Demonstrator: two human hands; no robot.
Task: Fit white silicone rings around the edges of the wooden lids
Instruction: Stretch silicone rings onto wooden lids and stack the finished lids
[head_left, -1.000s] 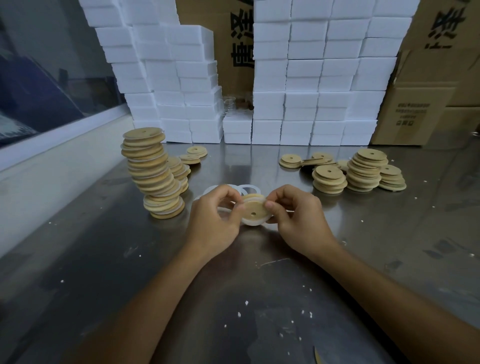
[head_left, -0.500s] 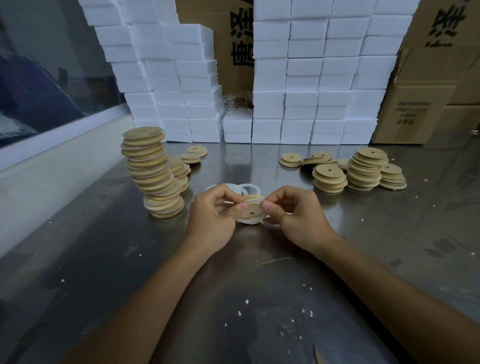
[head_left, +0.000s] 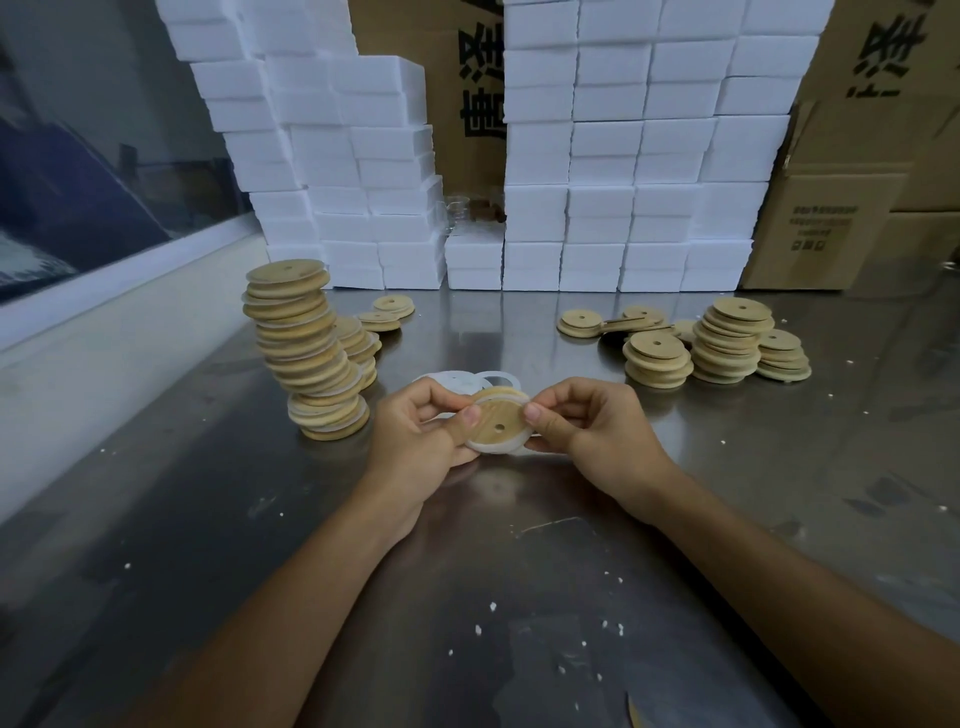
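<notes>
Left hand (head_left: 415, 436) and right hand (head_left: 597, 434) each pinch opposite edges of a wooden lid (head_left: 497, 425), tilted above the steel tabletop (head_left: 519, 597); a white silicone ring (head_left: 493, 448) hugs its lower rim. Loose rings (head_left: 462, 380) lie just behind; a tall lid stack (head_left: 306, 348) stands to the left.

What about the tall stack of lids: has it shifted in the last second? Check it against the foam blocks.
No. The tall stack of lids stands where it did, its top still just below the white foam blocks.
</notes>
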